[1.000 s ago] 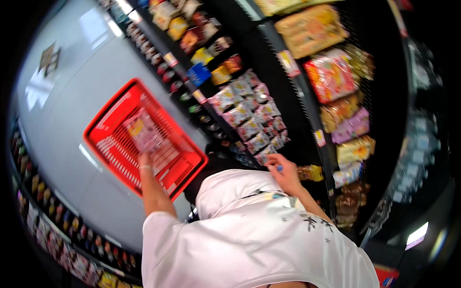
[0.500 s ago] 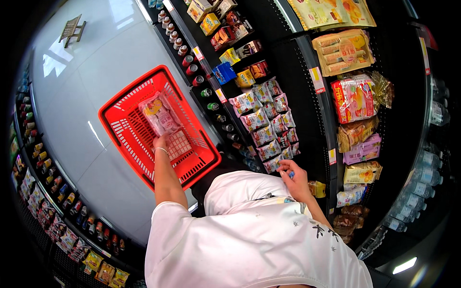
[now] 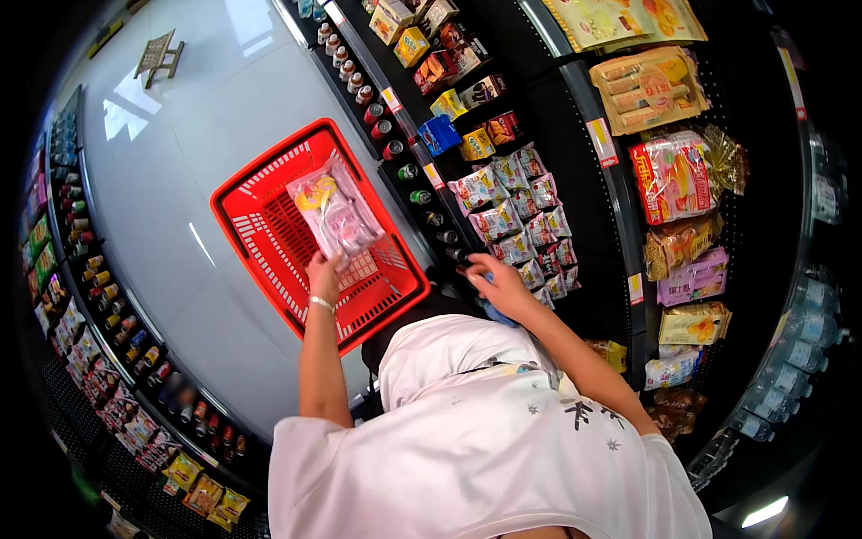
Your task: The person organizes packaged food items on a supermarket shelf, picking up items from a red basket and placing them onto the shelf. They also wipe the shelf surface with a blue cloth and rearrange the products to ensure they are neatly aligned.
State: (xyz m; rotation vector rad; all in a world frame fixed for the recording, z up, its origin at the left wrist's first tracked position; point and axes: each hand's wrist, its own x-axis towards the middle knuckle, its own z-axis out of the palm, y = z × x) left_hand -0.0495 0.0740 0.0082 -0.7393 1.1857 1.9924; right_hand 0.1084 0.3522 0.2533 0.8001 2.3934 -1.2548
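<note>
My left hand is closed on the near end of a pink, see-through snack package with yellow and red print. It holds the package over the inside of a red plastic shopping basket with slotted walls. Under the package, a pale grid-patterned patch shows at the basket's bottom; whether it is a separate item I cannot tell. To the right of the basket, my right hand has its fingers bent together round a small blue thing, mostly hidden. That hand is nearest the small wrapped snacks on the shelf.
Drink cans and bottles line the shelf edge beyond the basket, with snack boxes behind. Bagged breads hang along the right rack, near water bottles. Another stocked shelf runs along the left. A small wooden stool stands on the tiled floor.
The package has been raised and tilted toward me by my left hand. My right hand has moved left and forward, away from my side toward the basket. The whole view has shifted slightly.
</note>
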